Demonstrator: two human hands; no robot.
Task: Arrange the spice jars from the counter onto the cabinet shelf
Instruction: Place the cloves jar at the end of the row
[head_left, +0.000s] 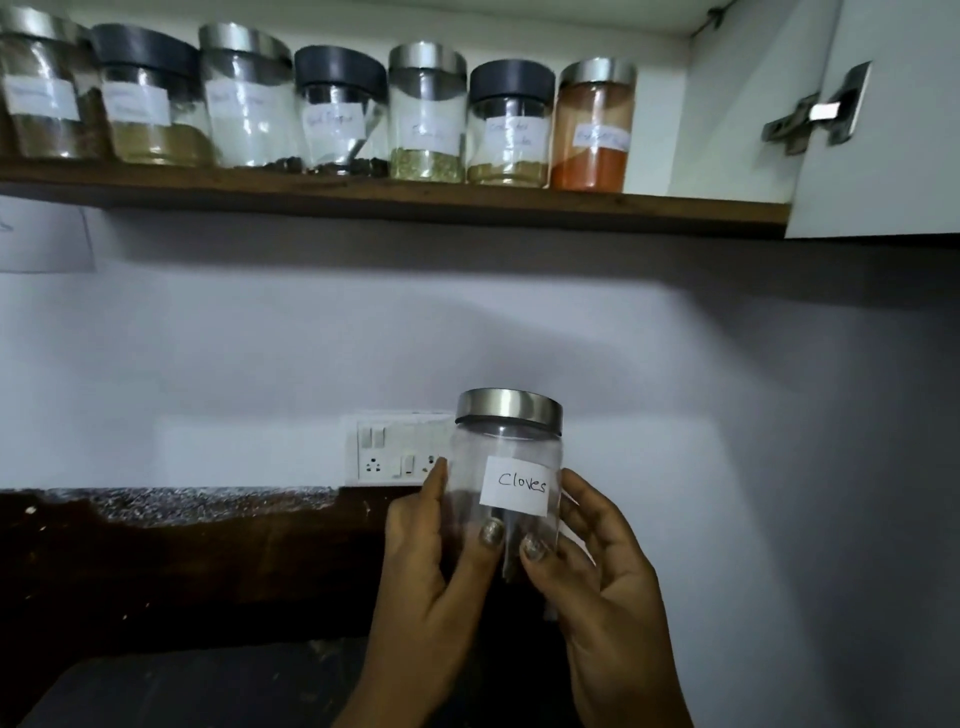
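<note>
A clear jar with a steel lid and a white label reading "Cloves" is held upright in front of the wall, well below the shelf. My left hand grips its left side and my right hand grips its right side, both thumbs on the front. Above, the wooden cabinet shelf carries a row of several labelled spice jars with steel or black lids. The rightmost is a jar of red powder. A short gap of bare shelf lies between it and the cabinet's right wall.
The open white cabinet door with its metal hinge hangs at the upper right. A switch and socket plate sits on the wall behind the jar. The dark counter with its speckled backsplash edge fills the lower left.
</note>
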